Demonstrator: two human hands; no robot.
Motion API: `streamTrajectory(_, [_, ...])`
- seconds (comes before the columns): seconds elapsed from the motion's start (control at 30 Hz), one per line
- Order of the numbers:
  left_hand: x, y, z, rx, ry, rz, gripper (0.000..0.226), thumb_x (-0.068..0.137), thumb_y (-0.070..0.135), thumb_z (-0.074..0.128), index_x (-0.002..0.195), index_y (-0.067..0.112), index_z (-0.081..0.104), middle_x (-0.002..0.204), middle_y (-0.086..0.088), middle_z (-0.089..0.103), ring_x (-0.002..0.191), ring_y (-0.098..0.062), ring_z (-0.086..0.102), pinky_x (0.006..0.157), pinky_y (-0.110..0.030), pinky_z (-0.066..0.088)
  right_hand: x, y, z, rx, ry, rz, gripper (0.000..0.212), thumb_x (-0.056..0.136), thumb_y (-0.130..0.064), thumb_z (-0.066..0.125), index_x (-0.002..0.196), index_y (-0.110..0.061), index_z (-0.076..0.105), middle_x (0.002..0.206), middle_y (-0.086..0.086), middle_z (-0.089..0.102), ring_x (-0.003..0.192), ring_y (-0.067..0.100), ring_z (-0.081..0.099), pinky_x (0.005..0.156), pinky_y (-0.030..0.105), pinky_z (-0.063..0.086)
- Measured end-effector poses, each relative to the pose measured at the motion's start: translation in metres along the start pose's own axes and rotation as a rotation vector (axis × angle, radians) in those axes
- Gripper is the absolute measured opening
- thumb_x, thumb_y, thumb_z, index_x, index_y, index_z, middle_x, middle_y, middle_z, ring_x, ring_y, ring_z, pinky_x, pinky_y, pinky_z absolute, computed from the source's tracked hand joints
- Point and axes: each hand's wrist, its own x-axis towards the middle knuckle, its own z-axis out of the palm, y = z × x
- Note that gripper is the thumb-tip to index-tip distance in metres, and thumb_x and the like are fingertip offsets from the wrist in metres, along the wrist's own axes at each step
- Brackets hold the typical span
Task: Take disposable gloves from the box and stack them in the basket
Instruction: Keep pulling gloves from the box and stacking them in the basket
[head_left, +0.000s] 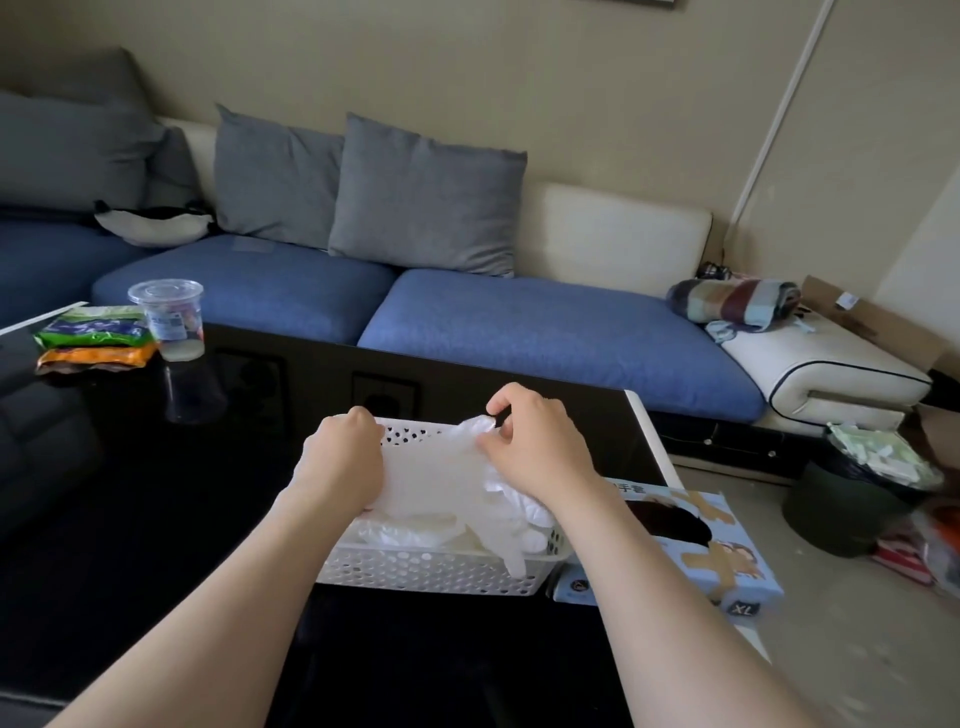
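A white perforated basket (431, 574) stands on the black table, with several translucent white gloves piled inside. One glove (441, 467) is stretched flat above the basket between both hands, its fingers drooping over the basket's front rim. My left hand (340, 460) grips the glove's left edge. My right hand (535, 441) pinches its right edge between thumb and fingers. The light blue glove box (727, 551), marked XL, lies just right of the basket at the table's right edge.
A clear plastic cup (169, 317) and snack packets (93, 338) sit at the table's far left. A blue sofa (519, 332) with grey cushions runs behind the table. A dark bin (852, 499) stands on the floor to the right.
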Motion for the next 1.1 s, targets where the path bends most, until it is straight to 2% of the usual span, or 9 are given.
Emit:
streamTrajectory(0.17, [-0.003,0.004,-0.005,0.190,0.101,0.023,0.013,0.105,0.016,0.054,0.099,0.013,0.043,0.083,-0.003,0.050,0.070,-0.021,0.052,0.050,-0.031,0.031,-0.003,-0.010,-0.019,0.013,0.048,-0.062,0.014,0.097,-0.034,0.068,0.109,-0.027,0.072,0.104,-0.009,0.066,0.098,0.013,0.064,0.089,0.045,0.059])
streamTrajectory(0.23, [-0.009,0.009,-0.010,0.293,0.175,0.049,0.015,0.101,0.017,0.060,0.106,0.015,0.046,0.091,-0.001,0.053,0.086,-0.025,0.056,0.056,-0.031,0.035,-0.012,-0.019,-0.037,0.026,-0.074,-0.052,0.017,0.088,-0.039,0.075,0.102,-0.030,0.072,0.098,-0.012,0.064,0.089,0.009,0.064,0.082,0.043,0.062])
streamTrajectory(0.33, [-0.011,0.017,-0.010,0.344,0.223,0.272,0.025,0.096,0.011,0.059,0.119,0.021,0.054,0.116,-0.005,0.052,0.105,-0.026,0.049,0.074,-0.033,0.039,-0.029,-0.028,-0.057,-0.095,-0.385,-0.022,0.038,0.078,-0.038,0.081,0.113,-0.035,0.067,0.118,-0.011,0.053,0.105,0.012,0.058,0.085,0.039,0.059])
streamTrajectory(0.43, [-0.013,0.021,-0.004,0.203,-0.127,0.412,0.027,0.107,0.028,0.049,0.134,0.033,0.053,0.130,-0.004,0.048,0.119,-0.028,0.045,0.094,-0.036,0.042,-0.037,-0.029,-0.057,-0.174,-0.475,-0.038,0.042,0.085,-0.010,0.074,0.118,-0.036,0.067,0.130,-0.005,0.047,0.106,0.014,0.059,0.085,0.036,0.059])
streamTrajectory(0.57, [-0.017,0.016,0.004,0.197,-0.451,0.317,0.036,0.110,0.046,0.037,0.145,0.038,0.040,0.143,-0.004,0.039,0.137,-0.030,0.033,0.109,-0.049,0.038,-0.040,-0.026,-0.059,-0.202,-0.429,-0.074,0.052,0.089,0.010,0.059,0.117,-0.030,0.073,0.138,0.000,0.053,0.116,0.020,0.063,0.098,0.041,0.056])
streamTrajectory(0.7, [-0.019,0.016,0.003,0.170,-0.490,0.295,0.041,0.109,0.053,0.035,0.148,0.041,0.034,0.147,-0.006,0.036,0.142,-0.031,0.029,0.111,-0.053,0.036,-0.047,-0.031,-0.054,-0.218,-0.426,-0.145,0.026,0.094,-0.028,0.063,0.112,-0.022,0.080,0.118,-0.002,0.073,0.112,0.016,0.061,0.104,0.040,0.047])
streamTrajectory(0.8, [-0.022,0.018,0.003,0.169,-0.506,0.283,0.044,0.109,0.055,0.033,0.151,0.044,0.028,0.152,-0.009,0.033,0.144,-0.033,0.026,0.110,-0.053,0.033,-0.050,-0.033,-0.049,-0.285,-0.474,-0.172,0.052,0.082,-0.055,0.078,0.127,-0.029,0.071,0.126,-0.006,0.060,0.120,0.019,0.052,0.100,0.039,0.040])
streamTrajectory(0.97, [-0.023,0.018,0.006,0.216,-0.524,0.286,0.056,0.103,0.069,0.029,0.155,0.060,0.011,0.167,-0.014,0.015,0.157,-0.045,0.002,0.118,-0.064,0.024,-0.046,-0.022,-0.050,-0.259,-0.432,-0.198,0.045,0.089,-0.010,0.070,0.128,-0.033,0.070,0.132,-0.003,0.053,0.127,0.021,0.050,0.098,0.034,0.037])
streamTrajectory(1.1, [-0.021,0.017,0.011,0.250,-0.553,0.259,0.070,0.094,0.083,0.030,0.153,0.069,-0.004,0.173,-0.011,-0.001,0.157,-0.047,-0.016,0.121,-0.071,0.014,-0.045,-0.015,-0.045,-0.251,-0.529,-0.124,0.049,0.092,0.003,0.059,0.127,-0.028,0.074,0.124,-0.002,0.056,0.110,0.021,0.062,0.087,0.035,0.055])
